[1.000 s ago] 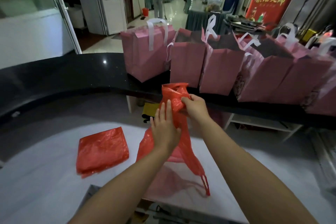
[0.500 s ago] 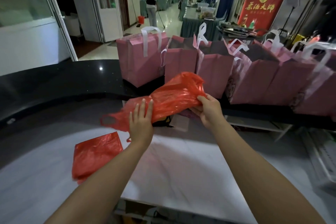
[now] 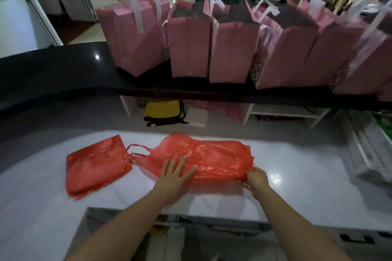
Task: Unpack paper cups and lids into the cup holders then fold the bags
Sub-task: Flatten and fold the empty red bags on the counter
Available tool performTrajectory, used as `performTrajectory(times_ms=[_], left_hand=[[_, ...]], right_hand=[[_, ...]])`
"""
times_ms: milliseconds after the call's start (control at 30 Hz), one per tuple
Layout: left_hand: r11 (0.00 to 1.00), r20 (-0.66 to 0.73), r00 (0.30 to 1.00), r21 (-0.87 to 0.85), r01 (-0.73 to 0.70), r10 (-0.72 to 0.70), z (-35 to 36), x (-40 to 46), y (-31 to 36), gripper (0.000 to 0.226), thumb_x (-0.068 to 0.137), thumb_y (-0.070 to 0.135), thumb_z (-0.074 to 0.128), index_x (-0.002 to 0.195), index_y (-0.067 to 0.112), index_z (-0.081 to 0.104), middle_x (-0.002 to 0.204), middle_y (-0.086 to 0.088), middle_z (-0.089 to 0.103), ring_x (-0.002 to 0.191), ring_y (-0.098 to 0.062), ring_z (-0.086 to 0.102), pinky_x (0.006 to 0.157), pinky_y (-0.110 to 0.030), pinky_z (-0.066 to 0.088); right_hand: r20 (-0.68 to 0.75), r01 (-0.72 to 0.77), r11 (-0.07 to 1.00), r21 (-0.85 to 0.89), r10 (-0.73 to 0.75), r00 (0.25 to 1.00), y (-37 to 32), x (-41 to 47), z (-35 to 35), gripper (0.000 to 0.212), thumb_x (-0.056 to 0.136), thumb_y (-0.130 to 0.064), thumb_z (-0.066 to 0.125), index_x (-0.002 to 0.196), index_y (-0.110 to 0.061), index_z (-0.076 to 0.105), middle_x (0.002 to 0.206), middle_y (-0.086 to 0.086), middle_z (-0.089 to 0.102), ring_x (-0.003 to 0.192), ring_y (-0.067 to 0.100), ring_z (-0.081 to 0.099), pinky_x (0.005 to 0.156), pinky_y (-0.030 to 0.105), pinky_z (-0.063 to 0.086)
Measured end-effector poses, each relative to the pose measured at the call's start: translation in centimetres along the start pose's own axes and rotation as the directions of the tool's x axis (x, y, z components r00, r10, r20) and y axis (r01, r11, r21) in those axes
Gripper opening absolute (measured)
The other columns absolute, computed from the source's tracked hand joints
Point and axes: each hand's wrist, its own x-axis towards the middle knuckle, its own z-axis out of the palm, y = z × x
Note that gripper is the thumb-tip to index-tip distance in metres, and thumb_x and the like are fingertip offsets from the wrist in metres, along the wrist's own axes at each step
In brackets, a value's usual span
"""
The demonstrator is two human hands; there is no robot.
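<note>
Near the white table's (image 3: 297,186) front edge, the left hand (image 3: 172,178) presses flat, fingers spread, on a crinkled red plastic bag (image 3: 214,159), while the right hand (image 3: 257,181) pinches its right end. A folded red plastic bag (image 3: 95,165) lies just left. Pink paper bags (image 3: 191,44) line the black counter (image 3: 53,74) beyond.

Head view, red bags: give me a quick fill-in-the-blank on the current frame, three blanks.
1. The left hand lies flat, fingers straight, pressing the unfolded red bag onto the ____ counter.
2. The right hand pinches that bag's ____ end.
3. The folded red bag lies to the ____ of the unfolded one.

Missing words: white; right; left
</note>
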Motion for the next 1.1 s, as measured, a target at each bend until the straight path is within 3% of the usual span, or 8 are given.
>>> performTrajectory(times_ms=[133,333,500,633,767,867,933,1100], left_hand=[[0.998,0.008,0.999,-0.054,-0.042,0.043,2.0,0.6,3.0,0.098,0.094,0.063,0.051,0.145,0.054,-0.032,0.161,-0.004,-0.036,0.145,-0.035,-0.037,0.111,-0.055,-0.028],[0.994,-0.033,0.996,-0.068,-0.08,0.078,0.7,3.1,5.5,0.084,0.09,0.08,0.028,0.156,0.047,-0.011,0.168,-0.001,-0.018,0.151,-0.029,-0.025,0.12,-0.054,-0.016],[0.983,-0.099,0.995,-0.181,-0.007,-0.011,-1.5,6.0,5.4,0.066,0.1,0.064,0.027,0.159,0.035,0.016,0.169,0.001,0.007,0.156,-0.023,-0.001,0.126,-0.049,-0.003],[0.982,-0.181,0.981,-0.186,0.032,-0.066,-3.1,7.2,3.0,0.056,0.101,0.052,0.041,0.153,0.032,0.035,0.164,-0.001,0.028,0.152,-0.025,0.021,0.124,-0.048,0.016],[0.932,-0.27,0.913,-0.281,0.228,-0.305,-4.0,7.6,-1.7,0.047,0.099,0.036,0.056,0.143,0.02,0.052,0.153,-0.011,0.045,0.14,-0.033,0.039,0.116,-0.048,0.033],[0.775,-0.055,0.864,-0.473,0.419,-0.501,-3.8,8.0,-5.7,0.055,0.099,0.039,0.058,0.149,0.021,0.045,0.147,-0.019,0.048,0.131,-0.042,0.046,0.106,-0.049,0.042],[0.676,0.148,0.869,-0.572,0.465,-0.472,-3.6,8.5,-7.7,0.064,0.098,0.044,0.059,0.154,0.023,0.037,0.141,-0.021,0.053,0.125,-0.041,0.053,0.101,-0.043,0.045],[0.522,0.182,0.904,-0.765,0.377,-0.386,-3.1,8.8,-9.0,0.06,0.087,0.041,0.077,0.14,0.035,0.051,0.104,-0.001,0.066,0.087,-0.017,0.064,0.067,-0.022,0.047]], right_hand=[[-0.02,-0.037,0.999,-0.027,0.037,0.999,3.2,0.7,-1.6,0.016,0.102,-0.013,0.049,0.109,-0.005,0.061,0.097,0.019,0.069,0.083,0.033,0.069,0.053,0.036,0.06],[-0.039,0.025,0.966,-0.259,-0.036,0.999,4.2,2.2,-3.3,0.046,0.102,-0.036,0.051,0.142,-0.013,0.046,0.116,0.012,0.063,0.094,0.028,0.067,0.076,0.044,0.063],[-0.113,0.144,0.873,-0.465,-0.22,0.969,2.4,3.9,-4.6,0.051,0.1,-0.046,0.048,0.143,-0.019,0.051,0.135,0.014,0.06,0.116,0.034,0.061,0.099,0.047,0.053],[-0.098,0.201,0.893,-0.402,-0.26,0.961,0.0,5.1,-4.7,0.05,0.096,-0.056,0.047,0.123,-0.019,0.064,0.113,0.001,0.069,0.102,0.022,0.063,0.093,0.041,0.053],[-0.033,0.202,0.893,-0.402,-0.235,0.971,-2.7,6.5,-4.3,0.055,0.092,-0.067,0.05,0.126,-0.025,0.06,0.111,0.0,0.068,0.102,0.022,0.063,0.087,0.034,0.045],[0.036,0.194,0.88,-0.435,-0.198,0.98,-4.0,8.1,-3.8,0.056,0.091,-0.065,0.056,0.126,-0.021,0.063,0.119,0.0,0.066,0.111,0.023,0.063,0.099,0.04,0.049],[0.036,0.185,0.882,-0.433,-0.188,0.982,-4.4,8.8,-3.4,0.048,0.092,-0.054,0.064,0.124,-0.018,0.066,0.122,0.002,0.066,0.111,0.024,0.063,0.1,0.04,0.05],[0.002,0.149,0.911,-0.385,-0.161,0.987,-5.2,8.9,-2.6,0.027,0.088,-0.025,0.075,0.114,-0.017,0.071,0.099,0.0,0.071,0.081,0.011,0.067,0.059,0.02,0.045]])
